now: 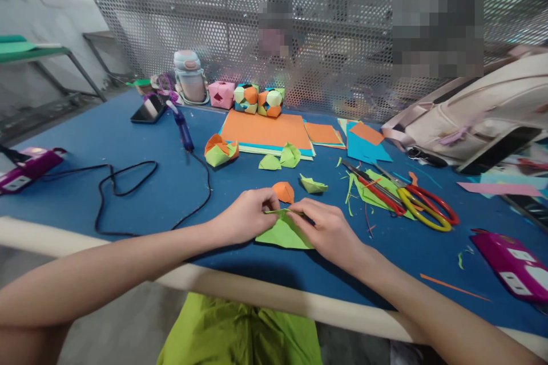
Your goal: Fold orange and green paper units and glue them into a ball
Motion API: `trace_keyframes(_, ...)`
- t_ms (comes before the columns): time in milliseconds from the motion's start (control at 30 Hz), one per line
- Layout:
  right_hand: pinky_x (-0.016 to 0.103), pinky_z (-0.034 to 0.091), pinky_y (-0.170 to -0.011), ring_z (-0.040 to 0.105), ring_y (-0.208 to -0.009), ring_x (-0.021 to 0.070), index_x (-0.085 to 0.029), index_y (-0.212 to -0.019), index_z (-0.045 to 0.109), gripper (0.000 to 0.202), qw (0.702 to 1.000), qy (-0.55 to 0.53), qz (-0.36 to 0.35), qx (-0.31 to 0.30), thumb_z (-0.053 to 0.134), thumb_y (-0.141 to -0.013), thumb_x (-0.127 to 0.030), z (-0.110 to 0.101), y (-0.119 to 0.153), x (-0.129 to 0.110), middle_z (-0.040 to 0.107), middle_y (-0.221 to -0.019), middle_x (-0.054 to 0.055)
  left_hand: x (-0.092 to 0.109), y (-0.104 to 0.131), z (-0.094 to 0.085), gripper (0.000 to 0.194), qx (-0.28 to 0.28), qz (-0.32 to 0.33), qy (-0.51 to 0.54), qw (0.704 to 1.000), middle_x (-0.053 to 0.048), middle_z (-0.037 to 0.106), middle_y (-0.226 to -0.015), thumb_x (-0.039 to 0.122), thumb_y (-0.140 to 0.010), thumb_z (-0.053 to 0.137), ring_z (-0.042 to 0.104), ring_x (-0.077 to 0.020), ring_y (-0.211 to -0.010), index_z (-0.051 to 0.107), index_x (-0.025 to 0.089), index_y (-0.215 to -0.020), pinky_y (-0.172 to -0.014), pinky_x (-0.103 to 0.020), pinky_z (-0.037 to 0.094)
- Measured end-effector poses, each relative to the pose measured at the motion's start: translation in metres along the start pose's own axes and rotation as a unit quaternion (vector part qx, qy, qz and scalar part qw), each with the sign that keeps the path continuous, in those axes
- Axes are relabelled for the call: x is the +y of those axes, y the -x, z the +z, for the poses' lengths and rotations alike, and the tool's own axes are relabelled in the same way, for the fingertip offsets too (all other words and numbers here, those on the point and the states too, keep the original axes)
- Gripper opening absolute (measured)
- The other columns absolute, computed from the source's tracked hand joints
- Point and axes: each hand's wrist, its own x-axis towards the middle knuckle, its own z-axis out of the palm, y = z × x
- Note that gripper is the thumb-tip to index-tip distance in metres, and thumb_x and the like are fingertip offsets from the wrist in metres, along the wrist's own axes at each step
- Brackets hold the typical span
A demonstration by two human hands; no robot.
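Note:
A green paper sheet [285,234] lies near the table's front edge, its upper edge lifted and creased between my fingers. My left hand [250,214] pinches that edge on the left. On the right, my right hand [327,228] pinches the same edge, its fingers closed. Just beyond my hands is a folded orange piece [283,191]. A small folded green piece [313,184] sits to its right. Farther back are two more green pieces, one flat [269,162] and one raised [290,155], and an orange and green folded shape [221,150].
Scissors with red and yellow handles [423,208] lie at right among paper scraps. A glue gun [183,128] trails a black cord at left. Behind are orange sheets [265,129], paper balls [270,102], a bottle [190,80] and a bag [483,102]. Purple power strips [511,268] sit at both sides.

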Motion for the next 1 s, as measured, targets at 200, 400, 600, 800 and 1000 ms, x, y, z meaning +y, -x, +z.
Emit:
trace_keyframes(200, 0.026, 0.045, -0.057, 0.058, -0.063, 0.0157, -0.014, -0.083, 0.061, 0.018, 0.997, 0.009, -0.044, -0.058, 0.044, -0.090, -0.015, -0.003, 0.001, 0.000, 0.062, -0.071, 0.006, 0.001, 0.003, 0.002, 0.004, -0.018, 0.032, -0.022, 0.999, 0.004, 0.052, -0.061, 0.017, -0.072, 0.054, 0.046, -0.0085, -0.058, 0.056, 0.015, -0.069, -0.052, -0.019, 0.034)
trace_keyframes(400, 0.025, 0.046, -0.064, 0.061, -0.070, 0.0151, -0.017, -0.085, 0.061, 0.008, 0.999, -0.002, 0.049, -0.010, 0.053, -0.085, -0.015, -0.009, -0.004, -0.003, 0.067, -0.080, 0.004, 0.005, 0.003, 0.001, 0.008, 0.042, 0.023, -0.025, 0.999, 0.004, 0.050, -0.057, 0.015, -0.071, 0.052, 0.041, -0.0077, -0.054, 0.057, 0.014, -0.065, -0.049, -0.019, 0.031)
trace_keyframes(600, 0.027, 0.046, -0.061, 0.060, -0.068, 0.0160, -0.016, -0.083, 0.062, 0.017, 0.999, 0.019, 0.002, -0.037, 0.046, -0.088, -0.013, -0.011, -0.004, -0.004, 0.065, -0.077, 0.006, 0.007, 0.002, 0.004, 0.006, 0.027, 0.030, -0.005, 0.999, 0.003, 0.052, -0.060, 0.017, -0.071, 0.051, 0.044, -0.0088, -0.056, 0.057, 0.015, -0.069, -0.051, -0.019, 0.034)
trace_keyframes(800, 0.032, 0.051, -0.073, 0.065, -0.085, 0.0201, -0.019, -0.102, 0.059, 0.020, 0.999, 0.021, 0.044, 0.016, 0.051, -0.085, -0.016, -0.011, -0.005, -0.008, 0.068, -0.097, 0.008, 0.007, 0.003, 0.002, 0.009, 0.079, 0.033, -0.037, 0.996, 0.003, 0.051, -0.057, 0.018, -0.070, 0.052, 0.040, -0.0082, -0.054, 0.054, 0.015, -0.062, -0.050, -0.020, 0.031)
trace_keyframes(1000, 0.030, 0.053, -0.067, 0.066, -0.074, 0.0175, -0.020, -0.102, 0.060, 0.022, 0.984, -0.054, 0.161, 0.058, 0.054, -0.081, -0.018, -0.008, -0.006, -0.005, 0.070, -0.089, 0.004, 0.003, -0.002, 0.000, 0.006, 0.088, -0.010, 0.040, 0.995, 0.006, 0.043, -0.055, 0.016, -0.064, 0.053, 0.036, -0.0068, -0.051, 0.048, 0.016, -0.062, -0.047, -0.019, 0.028)
